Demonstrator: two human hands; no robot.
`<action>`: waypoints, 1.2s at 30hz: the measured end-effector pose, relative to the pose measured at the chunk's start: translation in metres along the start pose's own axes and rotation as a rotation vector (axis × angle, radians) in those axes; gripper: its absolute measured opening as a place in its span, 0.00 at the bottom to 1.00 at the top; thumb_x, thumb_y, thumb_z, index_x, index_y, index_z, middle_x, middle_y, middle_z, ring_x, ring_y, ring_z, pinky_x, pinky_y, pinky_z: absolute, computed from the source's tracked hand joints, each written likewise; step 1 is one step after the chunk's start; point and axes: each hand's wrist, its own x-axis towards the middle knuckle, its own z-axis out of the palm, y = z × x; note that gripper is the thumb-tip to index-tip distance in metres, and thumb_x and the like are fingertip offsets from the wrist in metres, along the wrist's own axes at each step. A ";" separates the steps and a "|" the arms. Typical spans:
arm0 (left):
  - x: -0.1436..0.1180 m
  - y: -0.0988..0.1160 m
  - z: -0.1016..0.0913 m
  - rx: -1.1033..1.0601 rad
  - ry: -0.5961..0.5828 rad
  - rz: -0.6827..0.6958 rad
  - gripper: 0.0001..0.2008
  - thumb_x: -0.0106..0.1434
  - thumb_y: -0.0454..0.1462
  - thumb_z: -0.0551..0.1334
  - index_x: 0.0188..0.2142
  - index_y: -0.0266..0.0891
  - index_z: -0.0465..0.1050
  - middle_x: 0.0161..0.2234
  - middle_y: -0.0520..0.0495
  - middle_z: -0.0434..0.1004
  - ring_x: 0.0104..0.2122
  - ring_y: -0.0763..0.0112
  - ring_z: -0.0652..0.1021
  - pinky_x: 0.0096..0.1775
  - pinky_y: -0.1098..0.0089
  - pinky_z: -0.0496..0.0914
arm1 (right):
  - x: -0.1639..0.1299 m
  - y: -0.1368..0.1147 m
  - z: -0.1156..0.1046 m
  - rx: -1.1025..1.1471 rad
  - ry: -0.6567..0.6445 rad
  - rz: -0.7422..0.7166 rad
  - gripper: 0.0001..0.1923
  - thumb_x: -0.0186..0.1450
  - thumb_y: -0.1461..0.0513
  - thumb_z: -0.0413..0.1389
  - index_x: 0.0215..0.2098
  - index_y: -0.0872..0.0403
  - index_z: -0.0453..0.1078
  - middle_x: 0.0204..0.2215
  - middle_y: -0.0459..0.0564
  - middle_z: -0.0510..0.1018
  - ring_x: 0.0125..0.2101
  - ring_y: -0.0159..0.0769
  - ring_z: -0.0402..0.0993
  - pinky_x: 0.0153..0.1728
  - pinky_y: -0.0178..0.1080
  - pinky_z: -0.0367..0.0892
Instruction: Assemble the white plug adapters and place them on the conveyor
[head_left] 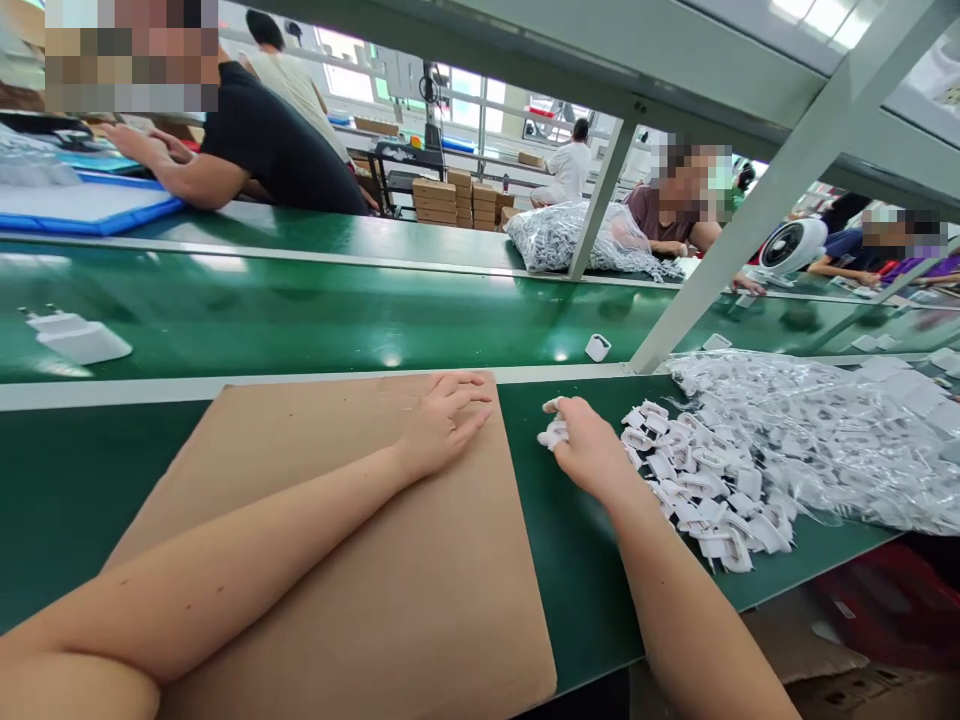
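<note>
My left hand point(442, 420) lies flat and open on the cardboard point(352, 560). My right hand point(589, 450) pinches a white part point(553, 434) beside the pile point(697, 485) on the desk point(67, 480). I'd grip firmly and lift it clear of neighbours.

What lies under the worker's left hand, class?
The left hand rests flat on a brown cardboard sheet, which lies on the green workbench. Whatever is beneath the cardboard is hidden.
</note>
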 end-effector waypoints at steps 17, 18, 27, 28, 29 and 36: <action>0.071 -0.056 0.042 0.158 -0.276 -0.261 0.18 0.65 0.48 0.62 0.50 0.43 0.78 0.53 0.42 0.79 0.58 0.49 0.71 0.63 0.47 0.65 | -0.017 -0.034 0.025 0.072 -0.176 -0.243 0.16 0.66 0.69 0.57 0.52 0.53 0.73 0.56 0.55 0.68 0.34 0.34 0.72 0.35 0.39 0.64; 0.084 -0.058 0.052 0.175 -0.294 -0.266 0.21 0.64 0.48 0.64 0.53 0.42 0.76 0.54 0.40 0.78 0.59 0.47 0.71 0.63 0.47 0.65 | -0.017 -0.034 0.025 0.053 -0.192 -0.247 0.20 0.65 0.69 0.56 0.55 0.53 0.71 0.56 0.56 0.68 0.36 0.36 0.73 0.35 0.39 0.65; 0.166 -0.048 0.144 0.053 -0.526 -0.233 0.46 0.51 0.46 0.74 0.68 0.48 0.64 0.72 0.36 0.58 0.68 0.35 0.63 0.64 0.42 0.60 | -0.014 -0.032 0.026 0.128 -0.203 -0.258 0.16 0.58 0.71 0.58 0.44 0.54 0.73 0.46 0.52 0.74 0.39 0.39 0.73 0.34 0.37 0.63; 0.168 -0.047 0.150 0.036 -0.529 -0.232 0.41 0.52 0.45 0.73 0.66 0.48 0.67 0.68 0.36 0.64 0.65 0.37 0.66 0.63 0.45 0.62 | -0.014 -0.032 0.027 0.113 -0.216 -0.261 0.14 0.57 0.70 0.59 0.41 0.54 0.74 0.44 0.51 0.73 0.37 0.38 0.72 0.32 0.37 0.61; 0.169 -0.046 0.154 0.024 -0.524 -0.233 0.37 0.54 0.44 0.72 0.64 0.47 0.69 0.64 0.37 0.70 0.62 0.41 0.70 0.62 0.48 0.65 | -0.014 -0.032 0.028 0.101 -0.226 -0.262 0.12 0.57 0.69 0.59 0.39 0.53 0.74 0.42 0.51 0.73 0.35 0.37 0.71 0.31 0.37 0.60; 0.157 -0.037 0.151 0.002 -0.362 -0.309 0.18 0.58 0.42 0.70 0.47 0.42 0.71 0.43 0.43 0.79 0.39 0.60 0.77 0.43 0.62 0.71 | -0.010 -0.027 0.036 0.204 -0.141 -0.304 0.09 0.53 0.70 0.60 0.32 0.54 0.73 0.36 0.47 0.69 0.29 0.33 0.64 0.28 0.36 0.56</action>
